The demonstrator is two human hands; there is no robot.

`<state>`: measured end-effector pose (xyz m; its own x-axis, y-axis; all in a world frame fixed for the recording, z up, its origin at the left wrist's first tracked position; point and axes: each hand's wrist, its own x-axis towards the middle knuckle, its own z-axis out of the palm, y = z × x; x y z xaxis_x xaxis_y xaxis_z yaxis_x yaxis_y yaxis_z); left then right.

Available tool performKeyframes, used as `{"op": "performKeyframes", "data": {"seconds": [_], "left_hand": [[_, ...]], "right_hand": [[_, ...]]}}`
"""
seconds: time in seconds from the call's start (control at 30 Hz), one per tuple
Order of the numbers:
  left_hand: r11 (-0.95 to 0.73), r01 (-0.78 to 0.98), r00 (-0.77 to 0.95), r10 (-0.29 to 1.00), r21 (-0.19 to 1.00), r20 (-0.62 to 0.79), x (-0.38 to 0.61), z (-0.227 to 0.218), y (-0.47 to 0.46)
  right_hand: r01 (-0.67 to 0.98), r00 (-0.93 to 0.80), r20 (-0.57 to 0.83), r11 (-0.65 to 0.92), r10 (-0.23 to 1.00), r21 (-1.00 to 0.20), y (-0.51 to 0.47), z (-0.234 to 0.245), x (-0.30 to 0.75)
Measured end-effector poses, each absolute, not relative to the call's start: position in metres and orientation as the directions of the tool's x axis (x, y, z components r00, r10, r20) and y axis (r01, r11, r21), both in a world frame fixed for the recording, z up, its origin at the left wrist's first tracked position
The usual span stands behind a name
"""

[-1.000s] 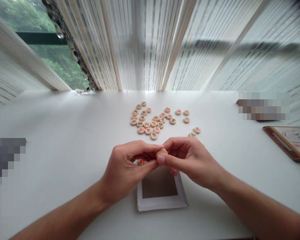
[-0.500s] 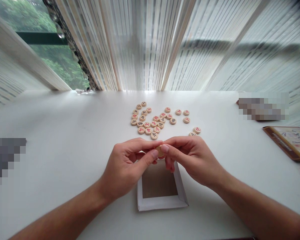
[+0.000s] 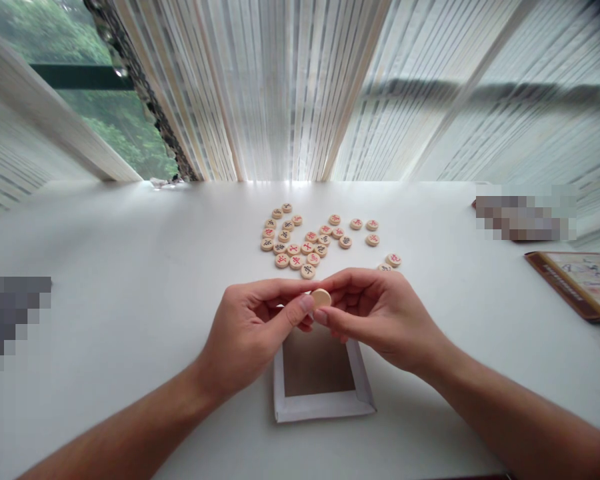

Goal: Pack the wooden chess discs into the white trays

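Note:
Between my fingertips is a round wooden xiangqi piece [image 3: 321,299], its plain side facing me. My left hand [image 3: 265,327] pinches it from the left with thumb and forefinger. From the right, the thumb and fingers of my right hand [image 3: 380,313] close on the same piece. Below them lies a shallow white box [image 3: 325,407] with a brown inside; my hands cover its far edge. Beyond my hands, many loose pieces with red or black characters, such as a black-marked piece [image 3: 308,271] and a red-marked piece [image 3: 295,261], lie flat on the white table.
A brown-edged box or book with a pictured cover [image 3: 580,283] lies at the right. Blurred-out items sit at the far right and left edge. Striped curtains [image 3: 300,93] hang behind the table [image 3: 130,267], with a window at the upper left.
My right thumb has slid down off the face of the piece, so more of its plain side shows. The box and the loose pieces stay in place.

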<state>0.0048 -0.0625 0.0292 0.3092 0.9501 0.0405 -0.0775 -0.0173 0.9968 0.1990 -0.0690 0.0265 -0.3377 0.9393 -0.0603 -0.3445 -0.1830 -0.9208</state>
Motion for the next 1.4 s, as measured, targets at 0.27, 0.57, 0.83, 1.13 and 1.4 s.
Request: {"op": "performKeyframes", "data": {"seconds": [0.27,0.57,0.83,1.13,1.4], "left_hand": [[0.01,-0.103,0.251,0.968,0.995,0.016,0.002,0.022,-0.061],[-0.037,-0.101,0.269,0.961,0.994,0.063,0.004,0.023,-0.059],[-0.291,0.131,0.191,0.946,0.948,0.264,0.001,0.02,-0.061],[-0.342,0.205,0.18,0.934,0.917,0.308,0.0,0.022,-0.063],[-0.145,0.026,0.179,0.974,0.989,0.138,0.004,0.032,-0.06]], "right_hand": [[-0.221,-0.257,-0.05,-0.109,0.965,-0.969,-0.07,0.026,0.201],[-0.173,-0.214,-0.012,-0.05,0.977,-0.984,-0.07,0.029,0.202],[-0.124,-0.211,-0.02,-0.047,0.977,-0.991,-0.07,0.027,0.202],[-0.042,-0.184,0.044,0.037,0.982,-0.998,-0.07,0.023,0.204],[0.096,-0.153,0.241,0.258,0.958,-0.961,-0.073,0.022,0.204]]}}
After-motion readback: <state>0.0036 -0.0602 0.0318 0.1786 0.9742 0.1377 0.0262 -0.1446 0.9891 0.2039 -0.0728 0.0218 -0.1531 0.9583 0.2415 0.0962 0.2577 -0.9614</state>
